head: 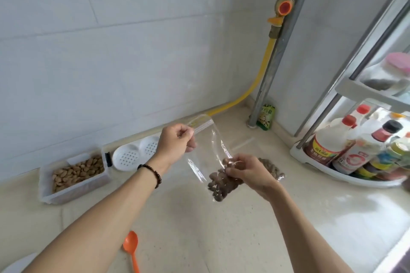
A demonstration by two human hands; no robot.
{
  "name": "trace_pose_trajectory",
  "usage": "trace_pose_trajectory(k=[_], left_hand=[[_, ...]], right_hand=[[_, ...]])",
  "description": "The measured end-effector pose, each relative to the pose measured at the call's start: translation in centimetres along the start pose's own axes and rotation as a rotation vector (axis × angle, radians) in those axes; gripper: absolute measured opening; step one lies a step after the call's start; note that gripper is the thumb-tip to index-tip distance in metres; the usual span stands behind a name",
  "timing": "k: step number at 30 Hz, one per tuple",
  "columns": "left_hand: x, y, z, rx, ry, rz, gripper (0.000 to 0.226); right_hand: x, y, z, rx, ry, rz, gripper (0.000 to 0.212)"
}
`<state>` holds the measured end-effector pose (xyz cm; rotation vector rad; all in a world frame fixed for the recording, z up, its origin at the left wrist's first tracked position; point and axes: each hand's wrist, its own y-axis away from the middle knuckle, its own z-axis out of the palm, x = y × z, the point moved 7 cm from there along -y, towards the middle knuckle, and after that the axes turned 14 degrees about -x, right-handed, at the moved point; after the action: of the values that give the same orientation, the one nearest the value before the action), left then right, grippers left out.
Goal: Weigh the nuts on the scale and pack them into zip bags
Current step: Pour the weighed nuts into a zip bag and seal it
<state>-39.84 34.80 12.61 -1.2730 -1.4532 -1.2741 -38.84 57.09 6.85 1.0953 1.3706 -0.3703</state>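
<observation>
Kitchen corner: pale stone counter (pixel 221 228), white tiled wall (pixel 111 39), yellow gas hose (pixel 261 77) running down to the counter edge.

Zip bag (pixel 213 153) held up in the air above the counter, between both hands. Long axis tilted: zip strip up and to the left, filled bottom down and to the right. Nuts (pixel 224 184) settled in the lower end of the bag, dark brown, loosely heaped.

Left hand (pixel 175 141) pinching the zip strip at the upper corner, fingers curled on the plastic. Right hand (pixel 246 172) gripping the bag lower down, just above the nuts, thumb and fingers closed on the film. Zip end nearer the left hand; weight end at the right.

Mouth of the bag: cannot tell whether sealed or not, film too clear and glare across it.

Second filled bag (pixel 273 168) lying on the counter just behind the right hand, partly hidden by it. Clear tub (pixel 73 175) of paler nuts at the left against the wall. Orange spoon (pixel 132 248) on the counter, near edge, well apart from the bag. Scale not identifiable in view.

Likely step: packing, probably closing. Next move turns on the strip running from the left pinch toward the upper right; right hand would need to come up to it.
</observation>
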Motion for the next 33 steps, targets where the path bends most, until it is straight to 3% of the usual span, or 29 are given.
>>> trace_pose_trajectory(k=[3, 5, 8, 11, 13, 15, 17, 19, 22, 26, 29, 33], left_hand=[[-4.2, -3.6, 3.6, 0.009, -0.165, -0.098, 0.012], [-6.4, -5.6, 6.4, -0.037, -0.339, -0.13, 0.012], [-8.7, -6.4, 10.7, -0.15, -0.686, -0.037, 0.052], [-11.6, -5.0, 14.5, -0.304, -1.061, 0.046, 0.061], [-14.0, -4.4, 15.5, -0.373, -1.183, 0.009, 0.064], [-15.6, -4.4, 15.9, -0.425, -1.253, -0.032, 0.07], [-16.3, -4.7, 16.1, -0.484, -1.295, -0.063, 0.075], [-16.2, -5.4, 16.0, -0.518, -1.306, -0.075, 0.069], [-15.9, -6.5, 15.8, -0.551, -1.357, -0.052, 0.069], [-15.6, -6.3, 15.3, -0.56, -1.344, -0.045, 0.069], [-14.3, -5.1, 14.1, -0.475, -1.289, 0.054, 0.065], [-11.6, -2.5, 9.4, -0.227, -1.198, 0.245, 0.056]], right_hand=[[3.3, -0.1, -3.8, 0.229, 0.267, 0.096, 0.028], [5.4, -0.7, -5.3, 0.292, 0.389, 0.14, 0.037], [8.5, -1.9, -5.8, 0.318, 0.413, 0.204, 0.046], [10.4, -2.7, -5.5, 0.351, 0.552, 0.227, 0.052], [10.5, -2.4, -5.3, 0.419, 0.759, 0.211, 0.051], [10.3, -2.1, -4.9, 0.437, 0.935, 0.166, 0.049], [11.1, -2.4, -4.2, 0.296, 1.014, 0.178, 0.056], [12.6, -2.8, -3.8, 0.145, 1.039, 0.264, 0.07], [13.5, -3.0, -3.4, 0.098, 1.018, 0.291, 0.088], [13.4, -3.2, -3.7, 0.089, 1.027, 0.301, 0.079], [11.9, -3.3, -3.7, 0.135, 0.996, 0.267, 0.068], [7.8, -5.3, -1.2, 0.173, 0.932, 0.137, 0.056]])
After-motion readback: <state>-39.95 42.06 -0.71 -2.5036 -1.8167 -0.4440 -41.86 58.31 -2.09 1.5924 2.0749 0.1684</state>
